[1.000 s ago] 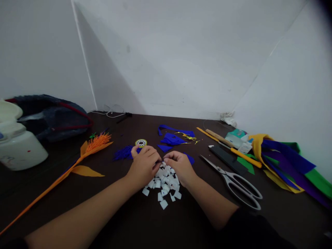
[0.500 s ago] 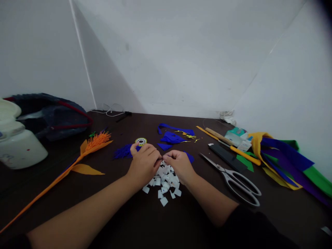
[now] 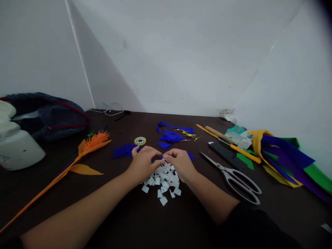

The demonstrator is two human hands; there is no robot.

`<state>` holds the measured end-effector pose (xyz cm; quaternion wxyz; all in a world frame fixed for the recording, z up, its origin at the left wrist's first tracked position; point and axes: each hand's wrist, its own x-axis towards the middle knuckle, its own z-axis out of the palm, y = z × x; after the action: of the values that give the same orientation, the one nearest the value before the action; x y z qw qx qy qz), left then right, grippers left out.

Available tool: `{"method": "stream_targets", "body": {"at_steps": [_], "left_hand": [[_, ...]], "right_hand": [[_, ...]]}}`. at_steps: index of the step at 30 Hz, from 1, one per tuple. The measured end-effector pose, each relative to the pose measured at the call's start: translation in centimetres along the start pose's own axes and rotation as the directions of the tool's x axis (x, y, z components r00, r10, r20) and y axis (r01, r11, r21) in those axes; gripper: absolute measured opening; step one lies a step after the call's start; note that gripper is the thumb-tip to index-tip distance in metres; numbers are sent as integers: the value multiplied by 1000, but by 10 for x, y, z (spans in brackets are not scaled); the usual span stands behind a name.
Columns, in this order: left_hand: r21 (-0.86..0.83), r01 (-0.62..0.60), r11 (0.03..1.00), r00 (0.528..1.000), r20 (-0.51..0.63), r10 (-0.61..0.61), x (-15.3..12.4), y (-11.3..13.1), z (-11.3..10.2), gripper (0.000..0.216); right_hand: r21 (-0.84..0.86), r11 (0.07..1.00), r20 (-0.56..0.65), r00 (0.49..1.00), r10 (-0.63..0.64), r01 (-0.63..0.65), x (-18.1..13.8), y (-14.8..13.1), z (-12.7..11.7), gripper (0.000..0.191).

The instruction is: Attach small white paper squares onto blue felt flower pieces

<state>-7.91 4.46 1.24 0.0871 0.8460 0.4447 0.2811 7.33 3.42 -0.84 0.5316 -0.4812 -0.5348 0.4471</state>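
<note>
Head view: at frame centre, the left hand (image 3: 144, 162) curved slightly parted; the right hand (image 3: 182, 164) pinched narrowly by white squares (image 3: 165, 180), contents unclear

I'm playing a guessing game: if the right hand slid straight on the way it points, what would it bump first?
Probably the left hand: the right hand points across toward it, though depth makes it unclear whether they touch now.

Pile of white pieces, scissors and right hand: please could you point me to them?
Pile of white pieces (image 3: 167, 178): head view, middle of the pile.
Scissors (image 3: 224, 169): head view, where blades meet handles.
Right hand (image 3: 182, 164): head view, back of the hand.
</note>
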Motion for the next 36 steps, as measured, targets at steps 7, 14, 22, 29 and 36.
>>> {"method": "stream_targets", "body": {"at_steps": [7, 14, 22, 29, 36], "left_hand": [[22, 17, 1000, 999, -36, -17, 0, 0, -2, 4], [187, -105, 977, 985, -118, 129, -4, 6, -4, 5], [242, -120, 963, 978, -136, 156, -4, 8, -2, 4], [134, -24, 991, 990, -133, 42, -3, 5, -1, 6], [-11, 55, 998, 998, -31, -55, -2, 10, 1, 9]], "right_hand": [[-20, 1000, 14, 1000, -20, 20, -2, 1, 0, 7], [159, 985, 63, 996, 57, -66, -1, 6, 4, 10], [68, 997, 5, 999, 43, -43, -2, 1, 5, 7], [-372, 917, -44, 984, -170, 142, -2, -8, 2, 13], [-485, 845, -103, 944, -314, 228, -2, -8, 2, 32]]}}
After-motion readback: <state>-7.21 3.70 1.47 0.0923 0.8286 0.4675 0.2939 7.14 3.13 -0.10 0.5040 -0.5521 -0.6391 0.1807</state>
